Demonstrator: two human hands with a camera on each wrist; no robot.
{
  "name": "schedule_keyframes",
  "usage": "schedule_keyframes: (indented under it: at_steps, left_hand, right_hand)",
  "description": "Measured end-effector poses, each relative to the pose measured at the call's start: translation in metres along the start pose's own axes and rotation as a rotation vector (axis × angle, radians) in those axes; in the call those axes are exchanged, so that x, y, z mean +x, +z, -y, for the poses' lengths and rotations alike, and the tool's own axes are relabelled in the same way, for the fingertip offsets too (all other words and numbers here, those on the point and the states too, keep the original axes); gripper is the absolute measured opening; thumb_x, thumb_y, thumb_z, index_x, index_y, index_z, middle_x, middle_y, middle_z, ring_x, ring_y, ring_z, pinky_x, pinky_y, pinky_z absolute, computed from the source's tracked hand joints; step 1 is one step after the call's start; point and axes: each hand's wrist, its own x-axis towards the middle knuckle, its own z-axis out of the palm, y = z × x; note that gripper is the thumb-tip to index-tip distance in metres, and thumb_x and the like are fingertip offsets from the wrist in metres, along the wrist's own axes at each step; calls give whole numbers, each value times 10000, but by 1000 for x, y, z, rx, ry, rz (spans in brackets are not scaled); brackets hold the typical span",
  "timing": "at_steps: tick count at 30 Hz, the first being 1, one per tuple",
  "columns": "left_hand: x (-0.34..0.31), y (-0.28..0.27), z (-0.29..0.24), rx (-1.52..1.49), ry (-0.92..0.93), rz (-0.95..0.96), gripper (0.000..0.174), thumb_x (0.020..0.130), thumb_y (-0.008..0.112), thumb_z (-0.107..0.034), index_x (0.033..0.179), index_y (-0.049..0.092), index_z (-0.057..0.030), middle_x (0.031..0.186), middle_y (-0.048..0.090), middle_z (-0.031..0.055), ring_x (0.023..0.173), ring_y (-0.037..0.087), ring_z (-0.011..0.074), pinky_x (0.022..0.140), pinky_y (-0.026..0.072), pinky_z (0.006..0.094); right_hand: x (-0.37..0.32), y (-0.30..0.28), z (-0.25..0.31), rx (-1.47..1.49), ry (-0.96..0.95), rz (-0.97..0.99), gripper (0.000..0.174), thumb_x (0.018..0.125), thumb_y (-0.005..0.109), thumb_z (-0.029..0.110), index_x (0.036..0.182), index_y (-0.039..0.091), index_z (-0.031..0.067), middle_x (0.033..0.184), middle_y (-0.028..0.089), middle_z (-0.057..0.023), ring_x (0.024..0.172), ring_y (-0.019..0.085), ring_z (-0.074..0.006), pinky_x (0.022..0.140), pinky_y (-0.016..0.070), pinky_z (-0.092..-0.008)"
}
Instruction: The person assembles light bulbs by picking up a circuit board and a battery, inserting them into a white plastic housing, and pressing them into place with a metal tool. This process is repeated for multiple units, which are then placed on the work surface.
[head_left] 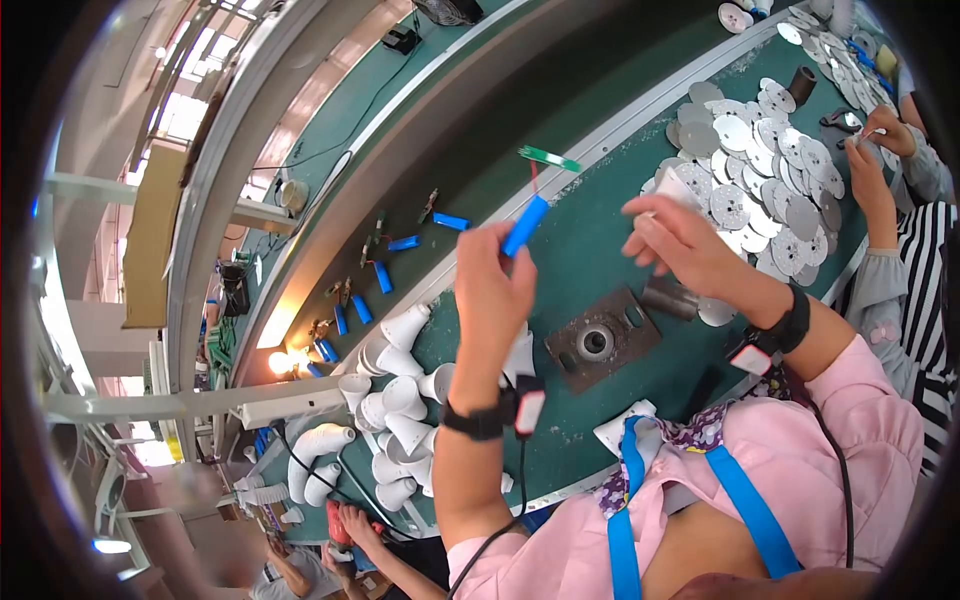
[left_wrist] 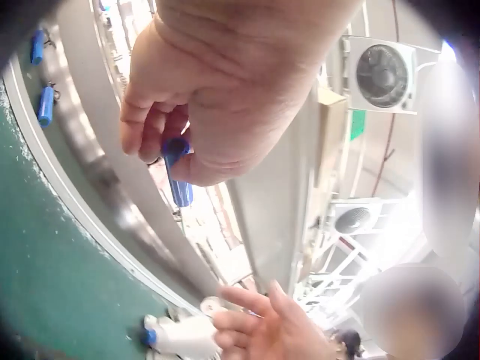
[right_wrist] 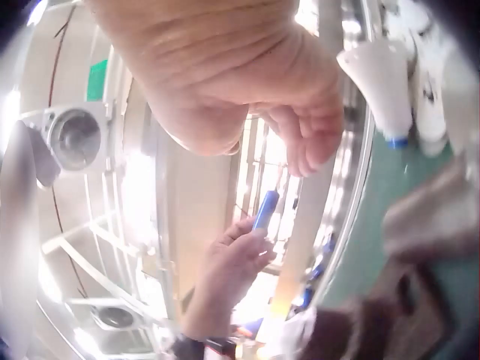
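Note:
My left hand (head_left: 503, 252) is raised above the green bench and pinches a blue cylinder cell (head_left: 525, 226) upright by its lower end. Thin wires run from the cell to a small green circuit strip (head_left: 548, 158) hanging above it. The left wrist view shows the fingers (left_wrist: 150, 127) curled round the cell (left_wrist: 178, 180). My right hand (head_left: 652, 222) hovers to the right with its fingers loosely curled (right_wrist: 311, 142), just in front of a white housing (head_left: 673, 186). A pale round piece (left_wrist: 214, 304) shows at its fingertips; whether it is pinched is unclear.
A dark metal fixture plate (head_left: 600, 340) lies on the green bench (head_left: 580, 250) below my hands. Round silver discs (head_left: 770, 170) are heaped at the right, white cone housings (head_left: 400, 390) at the left. Blue cells (head_left: 380, 277) lie along the conveyor. Other people's hands (head_left: 880, 150) work nearby.

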Motion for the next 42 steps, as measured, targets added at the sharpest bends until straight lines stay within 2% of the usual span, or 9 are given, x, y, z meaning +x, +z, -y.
schedule_keyframes:
  at_steps: [10, 14, 17, 24, 28, 32, 36, 39, 42]
  left_hand:
    - [-145, -8, -58, 34, 213, 35, 351, 713, 607, -12, 1058, 544, -23, 923, 538, 112, 777, 547, 232, 645, 460, 306]
    - [-173, -8, -50, -823, -469, -75, 416, 852, 496, -55, 1255, 397, -27, 1144, 451, 60, 885, 527, 130, 728, 461, 256]
    - [-176, -7, -48, -529, -69, 38, 355, 855, 496, -38, 1207, 461, -20, 1166, 433, 81, 1000, 481, 134, 756, 438, 245]
    - [-198, 2, -47, -810, -597, 85, 156, 819, 601, -94, 942, 566, -6, 900, 547, 32, 679, 516, 75, 590, 410, 192]
    - [-215, 16, -53, -609, -570, 24, 338, 721, 698, -143, 995, 550, -12, 907, 560, 71, 738, 543, 140, 638, 442, 256]
    - [-236, 26, -50, 23, -137, 88, 725, 550, 762, -188, 1177, 436, -28, 1029, 541, 154, 945, 503, 331, 823, 412, 395]
    - [-240, 28, -43, -153, -136, 214, 636, 644, 707, -129, 1197, 412, -18, 1108, 496, 163, 905, 533, 326, 806, 438, 371]
    - [-222, 14, -38, -1135, -843, -372, 408, 850, 542, -172, 1194, 396, -7, 1096, 506, 128, 943, 550, 205, 790, 481, 331]
    - [-210, 5, -33, -1685, -796, -573, 374, 897, 449, -305, 1154, 455, -33, 1115, 534, 128, 1050, 519, 240, 895, 431, 390]
  right_hand:
    - [-33, 70, -28, 775, 119, 222, 294, 940, 357, 298, 879, 496, 47, 681, 516, -54, 680, 557, -178, 664, 468, -337]
    - [-53, 74, -28, 678, 327, 571, 295, 933, 363, 271, 734, 451, 72, 473, 296, 25, 421, 336, -109, 466, 346, -283]
    - [-59, 76, -36, 711, 577, 824, 233, 902, 400, 258, 757, 442, 81, 496, 280, 34, 424, 300, -98, 444, 323, -277]
    - [-76, 66, -14, 6, 168, 587, 229, 890, 437, 237, 899, 520, 23, 611, 533, -40, 536, 523, -130, 494, 405, -255]
    - [-79, 52, -25, -511, -329, 553, 135, 843, 509, 143, 860, 576, 27, 651, 572, -34, 599, 563, -116, 549, 441, -240]
    - [-79, 35, -25, -312, 38, 311, 180, 836, 543, 180, 850, 608, 12, 678, 585, -22, 587, 526, -88, 543, 422, -234]
    - [-82, 39, -32, -243, -59, 284, 164, 826, 577, 172, 869, 623, 20, 696, 578, -18, 566, 499, -67, 528, 414, -216]
    - [-86, 46, -23, -40, 117, 318, 163, 818, 596, 166, 878, 628, 18, 688, 567, 0, 598, 500, -64, 541, 415, -226]
    - [-91, 62, -17, -79, 68, 433, 157, 813, 604, 161, 882, 634, 23, 684, 558, 1, 631, 504, -68, 552, 412, -242]
